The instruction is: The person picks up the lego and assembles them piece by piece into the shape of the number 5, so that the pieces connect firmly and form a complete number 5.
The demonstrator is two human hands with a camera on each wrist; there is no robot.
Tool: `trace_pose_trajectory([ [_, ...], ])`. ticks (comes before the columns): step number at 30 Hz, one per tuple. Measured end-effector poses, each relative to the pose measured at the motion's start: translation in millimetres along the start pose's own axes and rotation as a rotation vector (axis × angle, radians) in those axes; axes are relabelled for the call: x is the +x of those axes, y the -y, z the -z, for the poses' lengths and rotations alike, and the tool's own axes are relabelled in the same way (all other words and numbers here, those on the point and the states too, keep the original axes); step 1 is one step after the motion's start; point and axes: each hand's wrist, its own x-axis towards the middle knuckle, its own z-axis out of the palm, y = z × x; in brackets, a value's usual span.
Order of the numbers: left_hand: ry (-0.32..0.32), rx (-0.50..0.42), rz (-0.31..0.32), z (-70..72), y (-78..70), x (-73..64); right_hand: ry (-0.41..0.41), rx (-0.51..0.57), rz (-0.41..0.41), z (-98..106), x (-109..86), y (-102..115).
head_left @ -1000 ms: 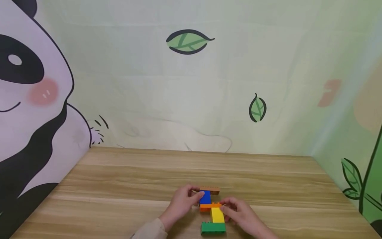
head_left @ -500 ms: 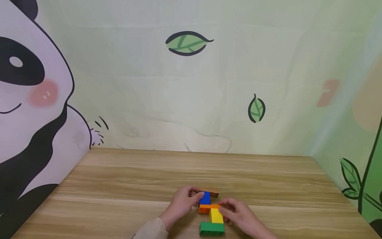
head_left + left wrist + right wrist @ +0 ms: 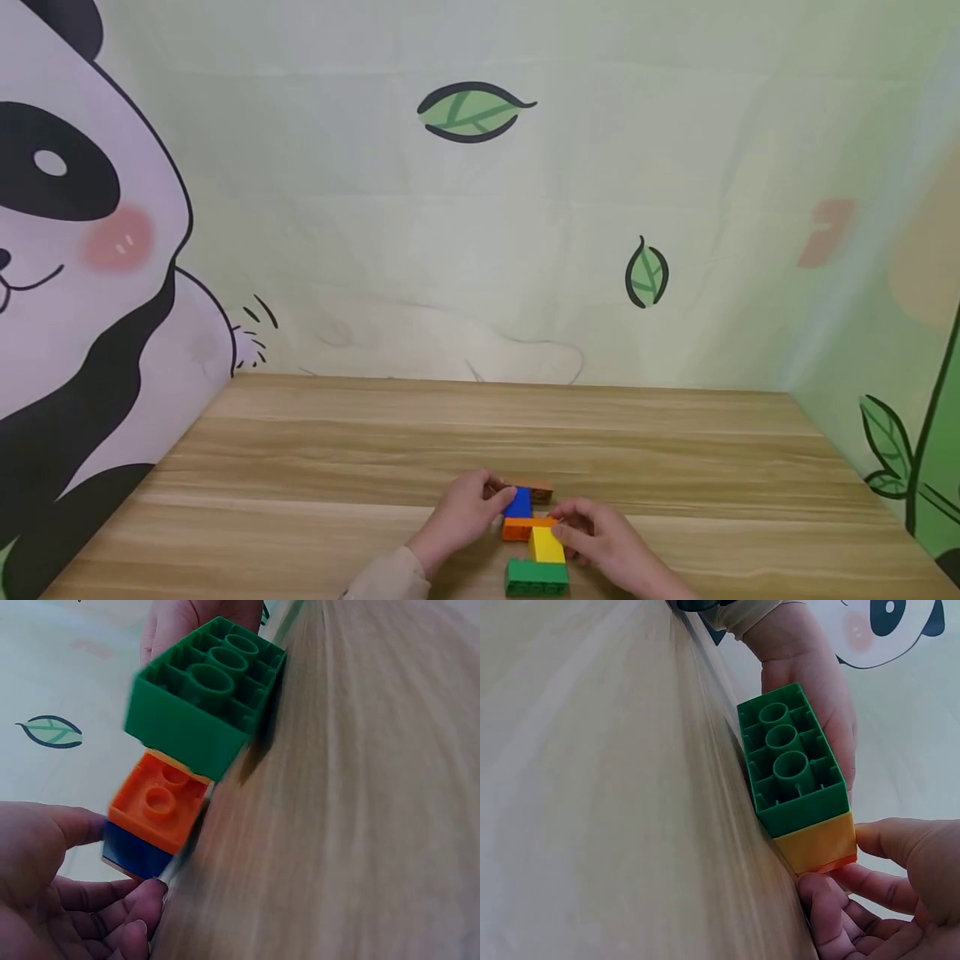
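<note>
A joined run of toy building bricks lies lengthwise at the table's near middle, hollow undersides toward me. From near to far come a green brick, a yellow brick, an orange brick, a blue brick and a brown brick. My left hand pinches the blue brick, thumb on its upper face. On the right, my right hand grips the yellow brick close to the orange one. Open tubes of the green brick show in the left wrist view. The brown brick is partly behind my left fingers.
The wooden table spreads around the bricks on both sides. Behind it stands a pale backdrop with printed leaves, and a printed panda fills the left side.
The brick run has tilted slightly: the studs on the green brick have gone out of sight and its hollow underside now shows. Both hands keep their hold.
</note>
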Motion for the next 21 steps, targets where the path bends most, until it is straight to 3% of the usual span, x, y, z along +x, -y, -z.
trace_pose_trajectory([
  [4, 0.003, 0.018, -0.029, -0.2, 1.4, 0.1, -0.014, -0.021, 0.020, -1.6, -0.9, -0.6],
  [11, 0.010, -0.014, -0.008, 0.6, 3.0, 0.3, -0.021, -0.028, 0.039, -3.4, -1.5, -1.0],
  [21, 0.003, -0.035, -0.052, 3.4, 6.0, 0.5, -0.022, -0.038, 0.022, -0.9, -3.1, 0.8],
])
